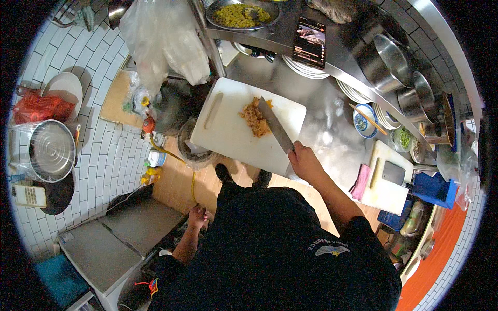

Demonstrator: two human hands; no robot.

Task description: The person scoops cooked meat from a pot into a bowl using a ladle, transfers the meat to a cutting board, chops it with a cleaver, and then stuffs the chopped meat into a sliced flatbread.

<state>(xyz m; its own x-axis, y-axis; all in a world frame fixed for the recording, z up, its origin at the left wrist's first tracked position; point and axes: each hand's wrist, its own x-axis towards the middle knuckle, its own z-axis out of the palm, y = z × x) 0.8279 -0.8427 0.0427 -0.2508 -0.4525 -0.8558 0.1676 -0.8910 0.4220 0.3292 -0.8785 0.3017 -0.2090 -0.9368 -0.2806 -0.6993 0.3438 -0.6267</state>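
My right hand point(304, 160) grips the handle of a kitchen cleaver point(277, 126). Its blade points away from me and lies against a small pile of chopped, orange-brown food point(255, 118), perhaps cooked meat. Both rest on a thick white plastic cutting board point(225, 134) with a handle slot at its left end. The board sits on the steel counter and its near edge overhangs the floor. Down at my left side, away from the board, my left hand point(198, 216) has its fingers curled; whether it holds anything is unclear.
A steel shelf holds a phone point(310, 42), a dish of yellow-green food point(241, 16) and steel pots point(393, 62). Beneath it stand stacked plates point(305, 68) and a patterned bowl with chopsticks point(365, 121). Rightward lies a second cutting board point(389, 167). A lined bin point(194, 145) is below left.
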